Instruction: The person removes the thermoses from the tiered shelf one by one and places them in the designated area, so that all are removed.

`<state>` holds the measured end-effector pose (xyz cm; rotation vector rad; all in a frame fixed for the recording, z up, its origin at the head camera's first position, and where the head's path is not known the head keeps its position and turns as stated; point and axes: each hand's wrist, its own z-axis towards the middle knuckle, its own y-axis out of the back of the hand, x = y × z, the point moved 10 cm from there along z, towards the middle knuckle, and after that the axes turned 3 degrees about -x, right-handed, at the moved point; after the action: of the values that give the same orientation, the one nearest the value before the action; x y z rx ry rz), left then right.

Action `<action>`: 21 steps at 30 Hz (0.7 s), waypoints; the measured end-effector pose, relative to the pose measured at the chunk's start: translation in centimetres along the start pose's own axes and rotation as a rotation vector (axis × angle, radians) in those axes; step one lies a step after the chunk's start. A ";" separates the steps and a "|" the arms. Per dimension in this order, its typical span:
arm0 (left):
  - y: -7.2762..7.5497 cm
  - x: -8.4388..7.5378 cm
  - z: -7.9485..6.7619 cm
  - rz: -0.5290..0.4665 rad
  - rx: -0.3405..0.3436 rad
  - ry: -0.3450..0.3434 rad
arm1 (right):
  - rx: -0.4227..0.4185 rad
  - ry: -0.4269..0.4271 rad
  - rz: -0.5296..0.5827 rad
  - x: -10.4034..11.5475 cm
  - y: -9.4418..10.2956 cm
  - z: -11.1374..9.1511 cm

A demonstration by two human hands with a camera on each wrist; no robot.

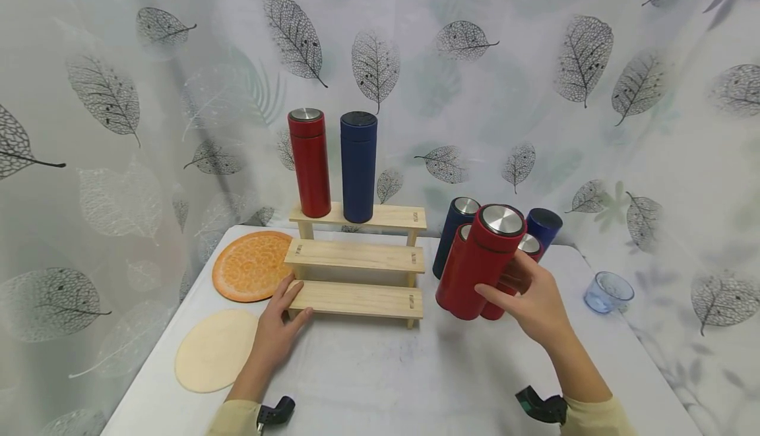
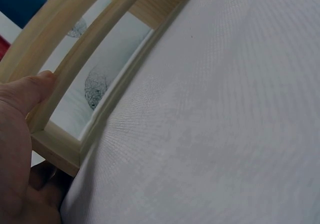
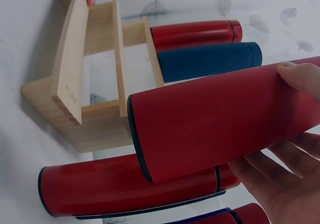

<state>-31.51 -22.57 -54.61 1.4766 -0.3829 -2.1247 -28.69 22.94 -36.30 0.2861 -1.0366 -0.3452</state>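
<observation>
My right hand (image 1: 537,301) grips a red thermos (image 1: 489,271) with a silver lid, thumb on one side and fingers round the other. In the right wrist view its dark base hangs off the table. My left hand (image 1: 276,330) holds the left end of a three-step wooden rack (image 1: 356,297); in the left wrist view the thumb (image 2: 37,88) presses the lowest step's edge and the fingers are partly hidden. On the top step stand a red thermos (image 1: 311,172) and a blue thermos (image 1: 359,172). Several red and blue thermoses stand behind the held one, partly hidden.
Left of the rack lie an orange-patterned round mat (image 1: 249,266) and a plain beige disc (image 1: 214,350). A small blue glass cup (image 1: 608,292) stands near the right edge of the white table (image 1: 386,383). A leaf-patterned curtain (image 1: 415,80) hangs behind.
</observation>
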 end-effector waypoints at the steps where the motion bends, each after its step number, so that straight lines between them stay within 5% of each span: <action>1: 0.0 0.0 0.0 -0.001 0.000 -0.001 | -0.001 0.002 -0.004 0.0 0.1 -0.1; 21: 0.0 0.1 0.1 -0.006 0.002 0.007 | -0.078 0.036 0.013 -0.6 4.3 -0.9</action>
<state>-31.64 -22.62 -54.71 1.4877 -0.3794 -2.1236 -27.55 27.10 -35.52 0.2142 -0.9868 -0.3663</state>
